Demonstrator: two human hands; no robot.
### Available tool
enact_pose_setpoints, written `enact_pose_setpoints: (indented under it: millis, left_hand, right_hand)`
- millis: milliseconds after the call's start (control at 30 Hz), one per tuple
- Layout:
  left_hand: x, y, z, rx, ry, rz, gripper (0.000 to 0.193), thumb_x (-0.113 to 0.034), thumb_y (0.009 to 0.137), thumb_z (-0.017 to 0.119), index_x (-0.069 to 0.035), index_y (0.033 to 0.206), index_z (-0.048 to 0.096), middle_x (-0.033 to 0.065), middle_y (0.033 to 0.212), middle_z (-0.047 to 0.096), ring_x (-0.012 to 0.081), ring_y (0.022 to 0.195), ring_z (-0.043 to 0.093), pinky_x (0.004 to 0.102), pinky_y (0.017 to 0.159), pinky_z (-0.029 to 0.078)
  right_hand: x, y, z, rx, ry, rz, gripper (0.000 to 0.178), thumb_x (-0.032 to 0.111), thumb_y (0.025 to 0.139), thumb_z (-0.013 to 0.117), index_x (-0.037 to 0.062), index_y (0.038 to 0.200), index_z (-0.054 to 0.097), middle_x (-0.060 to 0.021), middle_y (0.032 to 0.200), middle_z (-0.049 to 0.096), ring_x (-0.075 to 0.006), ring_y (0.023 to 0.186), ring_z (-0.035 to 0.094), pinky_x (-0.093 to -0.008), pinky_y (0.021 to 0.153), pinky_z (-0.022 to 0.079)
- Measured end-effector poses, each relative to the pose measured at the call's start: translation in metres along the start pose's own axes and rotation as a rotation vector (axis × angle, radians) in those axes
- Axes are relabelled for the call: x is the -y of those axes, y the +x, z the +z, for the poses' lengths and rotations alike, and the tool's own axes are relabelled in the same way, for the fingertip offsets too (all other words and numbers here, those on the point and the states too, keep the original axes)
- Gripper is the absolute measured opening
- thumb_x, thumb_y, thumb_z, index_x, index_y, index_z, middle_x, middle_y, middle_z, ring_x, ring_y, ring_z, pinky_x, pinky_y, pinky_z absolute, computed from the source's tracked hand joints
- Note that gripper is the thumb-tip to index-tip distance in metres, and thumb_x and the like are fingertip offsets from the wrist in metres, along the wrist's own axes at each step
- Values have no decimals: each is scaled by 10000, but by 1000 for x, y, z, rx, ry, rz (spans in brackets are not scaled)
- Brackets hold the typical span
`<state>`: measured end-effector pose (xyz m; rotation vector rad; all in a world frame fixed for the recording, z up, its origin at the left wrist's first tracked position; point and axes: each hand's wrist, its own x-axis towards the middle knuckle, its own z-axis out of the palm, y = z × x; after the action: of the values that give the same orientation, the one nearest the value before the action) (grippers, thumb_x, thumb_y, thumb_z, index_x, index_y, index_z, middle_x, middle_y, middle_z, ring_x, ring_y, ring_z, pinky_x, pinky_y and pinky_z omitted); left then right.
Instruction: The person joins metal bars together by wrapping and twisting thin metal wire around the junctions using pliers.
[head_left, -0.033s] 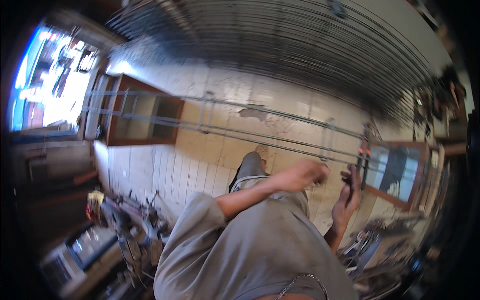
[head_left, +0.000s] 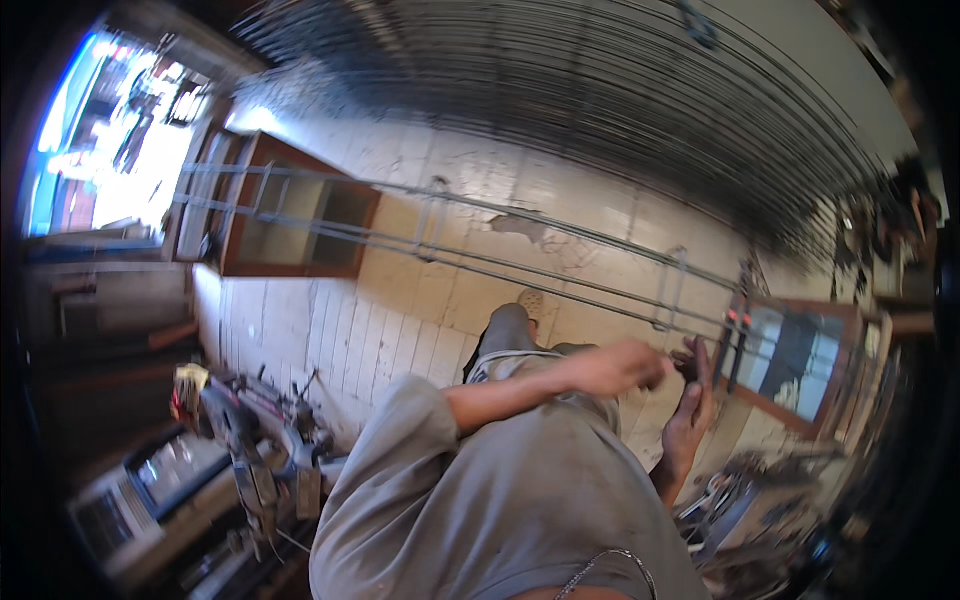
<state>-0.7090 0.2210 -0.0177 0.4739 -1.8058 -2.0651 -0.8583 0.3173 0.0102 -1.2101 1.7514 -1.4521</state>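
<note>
In front of my belly, my left hand (head_left: pixel 622 368) reaches to the right with its fingers curled in. It is slightly blurred, and whatever may be between the fingers is hidden. My right hand (head_left: pixel 688 412) is held up facing it, thumb and fingers stretched out with nothing seen in them. Only a small gap separates the fingertips of both hands. Just beyond them runs a long cage of steel bars (head_left: pixel 560 284) with rectangular stirrups (head_left: pixel 434 218) spaced along it. The right hand is nearest the cage's right end but looks apart from it.
A brown wooden cabinet (head_left: pixel 296 208) stands under the cage's left end, and a glass-fronted wooden frame (head_left: pixel 795 350) is near the right end. Many thin rods (head_left: pixel 560 75) span the far side. Cluttered tools (head_left: pixel 255 450) lie left. The pale floor (head_left: pixel 410 345) is cracked.
The view has shifted slightly, so the room sits a little further right. My left hand has come closer to my right hand. The steel cage looks unchanged.
</note>
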Motion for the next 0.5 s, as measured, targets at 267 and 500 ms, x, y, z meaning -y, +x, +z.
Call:
enact_pose_setpoints:
  millis: [267, 500]
  left_hand:
    - [-13, 3, 5, 168, -145, -39, 521, -404, 1039, 403, 40, 854, 602, 145, 758, 626, 262, 745, 623, 386, 688, 472]
    - [-3, 14, -28, -408, 973, 66, 604, -461, 914, 586, 47, 1233, 522, 252, 1217, 541, 378, 1204, 485, 462, 1005, 424]
  right_hand:
    - [8, 18, 1, 201, 511, 252, 267, 276, 991, 557, 12, 993, 596, -36, 798, 563, -142, 744, 531, -345, 820, 484]
    - [7, 34, -58, -155, 847, 279, 229, 306, 992, 559, 79, 1013, 560, 67, 660, 313, -47, 547, 264, -217, 544, 312]
